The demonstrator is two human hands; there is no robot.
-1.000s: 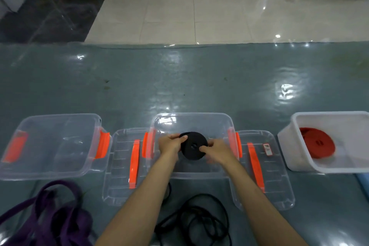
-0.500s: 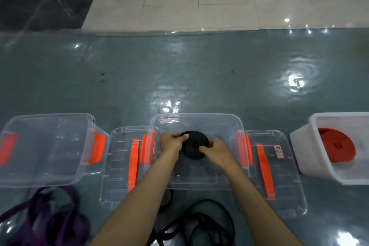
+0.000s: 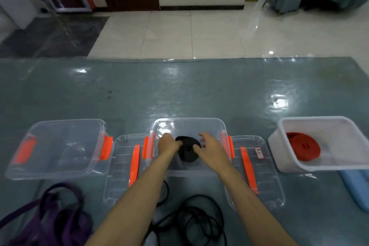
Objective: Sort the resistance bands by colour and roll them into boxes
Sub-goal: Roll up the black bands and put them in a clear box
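Step in hand: a tightly rolled black band coil (image 3: 187, 151), a flat disc with a small hole at its centre, sits low inside the middle clear plastic box (image 3: 189, 126); by my reading it is just being set down or let go there.
Left hand (image 3: 168, 144): fingers curled at the coil's left edge, a fingertip on its rim; whether they still pinch it I cannot tell.
Right hand (image 3: 209, 148): fingers spread and relaxed over the coil's right side, thumb near its top face, gripping nothing.
Next move: likely to draw both hands out without knocking the coil loose, then take up the loose black bands (image 3: 191, 219) lying tangled on the near table.
Sorted so far: a red rolled band (image 3: 302, 147) lies in the white opaque tub (image 3: 311, 121) at right; the clear box at far left (image 3: 60, 124) shows no band.
Unsorted: limp purple flat bands (image 3: 50, 217) heaped at lower left.
Materials: boxes thin, glossy, see-through, with orange clip handles (image 3: 104, 147); two clear ribbed lids (image 3: 123, 168) flank the middle box.
Surface: grey-green tabletop (image 3: 179, 90) under shiny film.
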